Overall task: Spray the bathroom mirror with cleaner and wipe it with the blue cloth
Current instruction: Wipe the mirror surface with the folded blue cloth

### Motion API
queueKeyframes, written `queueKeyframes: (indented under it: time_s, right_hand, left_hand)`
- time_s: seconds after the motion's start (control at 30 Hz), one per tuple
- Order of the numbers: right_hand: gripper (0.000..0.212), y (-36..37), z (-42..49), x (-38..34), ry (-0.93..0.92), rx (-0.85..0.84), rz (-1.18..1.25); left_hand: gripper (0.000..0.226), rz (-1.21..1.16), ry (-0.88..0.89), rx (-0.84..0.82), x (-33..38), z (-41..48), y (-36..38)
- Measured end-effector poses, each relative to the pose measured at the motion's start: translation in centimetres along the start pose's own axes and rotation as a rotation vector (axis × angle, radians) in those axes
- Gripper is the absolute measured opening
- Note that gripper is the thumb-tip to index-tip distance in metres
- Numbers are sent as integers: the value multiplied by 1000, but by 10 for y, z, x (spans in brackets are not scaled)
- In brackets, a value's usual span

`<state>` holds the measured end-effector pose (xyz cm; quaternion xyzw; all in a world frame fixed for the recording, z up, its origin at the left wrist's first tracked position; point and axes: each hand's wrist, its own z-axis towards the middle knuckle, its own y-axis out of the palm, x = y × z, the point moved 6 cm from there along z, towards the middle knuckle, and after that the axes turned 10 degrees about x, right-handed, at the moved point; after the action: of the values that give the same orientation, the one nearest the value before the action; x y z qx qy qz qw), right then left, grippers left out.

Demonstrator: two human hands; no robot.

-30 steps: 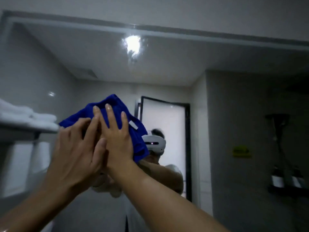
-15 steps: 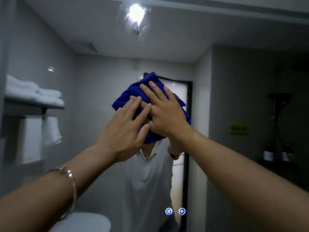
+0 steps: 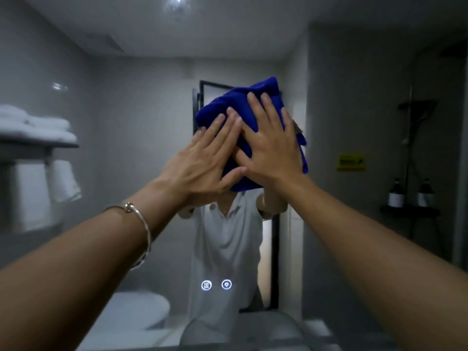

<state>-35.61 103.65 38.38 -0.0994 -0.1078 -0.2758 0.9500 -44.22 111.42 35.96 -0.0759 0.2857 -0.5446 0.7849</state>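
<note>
The bathroom mirror (image 3: 131, 102) fills nearly the whole view. A bunched blue cloth (image 3: 228, 102) is flat against the glass right of centre. My left hand (image 3: 202, 165) presses on its lower left part with straight fingers. My right hand (image 3: 271, 145) presses on the right part, fingers spread and straight. The two hands touch at the thumbs. A thin bracelet circles my left wrist. No spray bottle is in view.
Two lit touch icons (image 3: 216, 285) glow low on the mirror. Reflected in the glass are a shelf of white towels (image 3: 38, 127) at left, a toilet (image 3: 136, 310) below, and a dark rack with bottles (image 3: 407, 196) at right. The basin rim (image 3: 243, 330) lies at the bottom.
Both hands have slid the blue cloth across the mirror from the left towards the right. The view has tilted down, so the mirror's top frame is gone and the basin shows.
</note>
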Motion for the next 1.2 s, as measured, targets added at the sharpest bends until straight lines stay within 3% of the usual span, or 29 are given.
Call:
queueKeyframes:
  time_s: [0.13,0.2,0.43,0.67,0.93,1.03,1.2]
  right_hand:
    - [68,-8,-34,0,71,-90,217]
    - [62,-11,-64,1,44,-121,212]
    - [59,4,-120,-13,162,-13,197]
    - [55,9,-109,-14,51,96,120]
    - [57,-20,25,62,101,160,38]
    - [55,-17,-4,63,89,187,46]
    - [53,-11,-100,70,127,166,33]
  left_hand:
    - [69,39,-104,17,5,-17,-9]
    - [68,127,-116,63,15,-24,-11]
    - [64,214,-236,228,61,-48,40]
    - [65,182,-122,316,49,-40,46]
    - [65,143,-133,423,23,96,-5]
    - [60,135,-104,495,41,76,11]
    - [59,82,-12,449,94,24,55]
